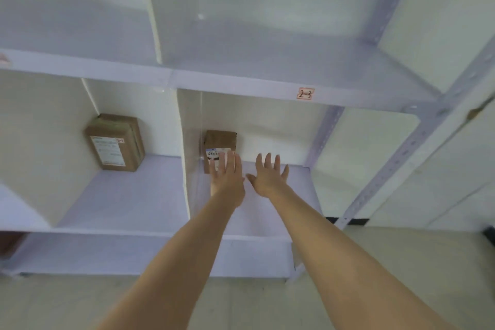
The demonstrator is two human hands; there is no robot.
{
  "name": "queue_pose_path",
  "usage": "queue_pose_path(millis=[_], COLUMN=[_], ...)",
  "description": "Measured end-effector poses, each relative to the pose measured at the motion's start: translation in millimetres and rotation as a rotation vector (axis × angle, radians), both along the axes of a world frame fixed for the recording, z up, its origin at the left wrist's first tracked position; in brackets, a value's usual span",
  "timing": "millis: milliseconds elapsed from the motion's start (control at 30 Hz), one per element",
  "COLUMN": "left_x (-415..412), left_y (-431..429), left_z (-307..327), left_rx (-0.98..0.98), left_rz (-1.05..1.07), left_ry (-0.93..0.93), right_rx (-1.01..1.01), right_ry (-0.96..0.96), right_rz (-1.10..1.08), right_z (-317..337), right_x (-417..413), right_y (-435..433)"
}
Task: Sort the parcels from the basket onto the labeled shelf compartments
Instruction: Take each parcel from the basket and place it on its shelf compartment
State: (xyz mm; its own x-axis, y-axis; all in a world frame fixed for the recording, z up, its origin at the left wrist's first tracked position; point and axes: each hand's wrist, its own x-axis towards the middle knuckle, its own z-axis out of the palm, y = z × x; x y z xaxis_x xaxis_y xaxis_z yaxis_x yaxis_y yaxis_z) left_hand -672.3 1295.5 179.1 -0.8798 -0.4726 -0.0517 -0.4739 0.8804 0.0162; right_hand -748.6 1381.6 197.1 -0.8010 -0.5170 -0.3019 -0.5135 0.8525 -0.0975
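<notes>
White shelf [241,80] boards fill our view; under the 2-3 tag [305,94] a brown parcel [220,142] with a barcode sticker stands upright in the bay's back left corner. Our left hand [227,182], fingers straight, appears to touch its front. Our right hand [269,178] is spread and holds nothing, just right of it.

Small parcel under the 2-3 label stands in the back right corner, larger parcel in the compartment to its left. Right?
Not quite. The head view shows the small parcel under the 2-3 label in the back left corner, against the divider. The larger parcel does stand in the compartment to its left.
</notes>
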Motion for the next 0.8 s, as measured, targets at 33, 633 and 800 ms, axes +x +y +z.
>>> queue_pose_path(millis=[33,633,800], left_x=[11,284,365], left_y=[9,-18,-76], left_z=[14,162,182], left_rx=[-0.021,0.089,0.100], left_rz=[-0.022,0.327,0.473], left_ry=[-0.014,-0.184,-0.135], right_rx=[0.032,0.209,0.185], right_ry=[-0.009,-0.229,-0.234], right_rz=[0.008,0.268,0.389], right_z=[13,145,161], right_x=[10,210,276], right_y=[11,4,-72])
